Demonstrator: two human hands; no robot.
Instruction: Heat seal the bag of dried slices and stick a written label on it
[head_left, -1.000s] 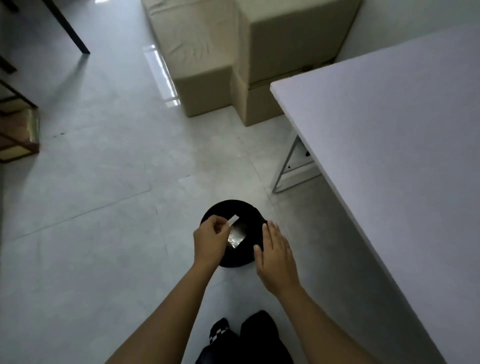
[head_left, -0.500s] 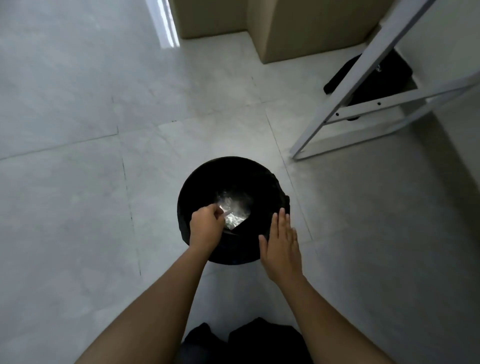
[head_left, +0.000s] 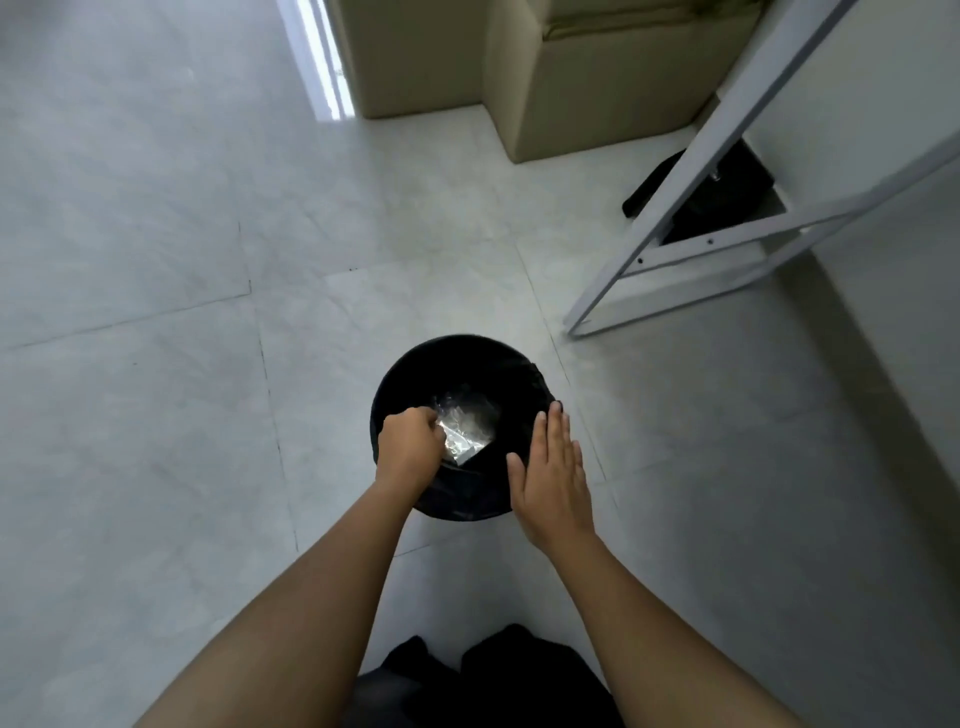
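Observation:
A round black waste bin (head_left: 457, 347) stands on the pale tiled floor just ahead of me. Crumpled clear plastic (head_left: 470, 423) glints inside it. My left hand (head_left: 410, 444) hangs over the bin's near left rim with its fingers curled into a fist, knuckles up; nothing shows in it. My right hand (head_left: 550, 473) is flat and open, fingers together, resting against the bin's near right rim. No bag of dried slices, sealer or label is in view.
A white metal table frame (head_left: 691, 244) slants down to the floor at the right, with a black bag (head_left: 737, 197) behind it. Beige cardboard boxes (head_left: 597, 78) stand at the back. My dark-clothed knees (head_left: 493, 675) are at the bottom edge.
My view has dropped from the table top to the bin. The left hand, which pinched a small white paper strip above the bin, has gone lower into its mouth; the strip no longer shows.

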